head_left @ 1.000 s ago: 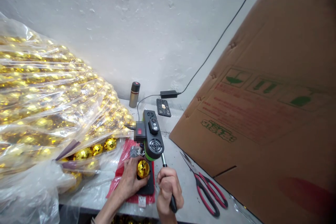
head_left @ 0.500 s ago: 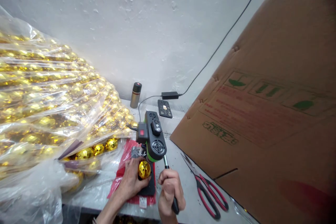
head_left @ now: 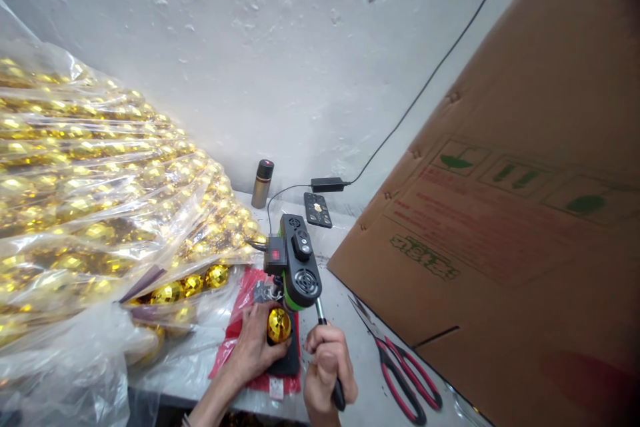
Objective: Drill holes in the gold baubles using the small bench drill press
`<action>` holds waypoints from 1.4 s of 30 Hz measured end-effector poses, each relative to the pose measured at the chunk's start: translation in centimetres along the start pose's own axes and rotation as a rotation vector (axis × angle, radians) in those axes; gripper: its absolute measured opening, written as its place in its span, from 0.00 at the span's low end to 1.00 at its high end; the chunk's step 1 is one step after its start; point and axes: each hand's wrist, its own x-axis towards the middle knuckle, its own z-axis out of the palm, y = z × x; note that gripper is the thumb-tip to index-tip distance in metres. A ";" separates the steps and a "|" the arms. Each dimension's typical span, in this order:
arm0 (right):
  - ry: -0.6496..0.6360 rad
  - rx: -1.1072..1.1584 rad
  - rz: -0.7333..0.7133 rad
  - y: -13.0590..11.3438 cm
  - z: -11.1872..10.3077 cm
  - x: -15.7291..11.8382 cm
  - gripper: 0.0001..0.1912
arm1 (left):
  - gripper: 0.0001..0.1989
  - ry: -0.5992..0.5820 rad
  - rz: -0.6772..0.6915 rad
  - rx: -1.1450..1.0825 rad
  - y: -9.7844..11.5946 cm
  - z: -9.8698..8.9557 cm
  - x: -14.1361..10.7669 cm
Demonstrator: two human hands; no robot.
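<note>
My left hand point(head_left: 254, 345) is closed around a shiny gold mirror-faceted ball point(head_left: 279, 325), thumb on its near side and fingers on its far side. The ball is at the near end of a small bench machine point(head_left: 299, 263) with a black top, round vents and a green lower edge. My right hand point(head_left: 330, 368) is wrapped round the black grip of a lever point(head_left: 338, 392), whose metal rod runs up to the machine. Under the machine lies a dark base point(head_left: 286, 360) on a red plastic sheet point(head_left: 227, 353). The ball's contact with the machine is hidden.
Clear plastic bags point(head_left: 115, 180) full of gold balls fill the left side. Scissors point(head_left: 407, 373) with red and black handles lie right of my right hand, beside a large cardboard box point(head_left: 500, 213). Behind the machine are a phone point(head_left: 317, 209), a power adapter point(head_left: 327, 184) and a bottle point(head_left: 262, 184).
The whole view has shifted slightly, moving everything a little to the right. Both hands keep their holds on the ball and the lever.
</note>
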 end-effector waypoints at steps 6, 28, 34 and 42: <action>0.013 -0.030 0.014 -0.4 0.1 0.0 0.22 | 0.27 -0.017 -0.007 -0.002 0.2 0.0 0.1; -0.189 -0.157 0.148 -4.5 -1.0 6.9 0.18 | 0.34 0.009 0.020 0.037 -1.0 -0.3 -2.3; -0.109 -0.098 0.102 -4.2 0.1 5.4 0.18 | 0.22 0.279 0.236 0.202 -3.6 -4.3 -4.2; -0.136 -0.079 0.119 -4.2 -0.3 4.4 0.18 | 0.18 0.286 -0.116 0.708 -1.3 -11.6 5.3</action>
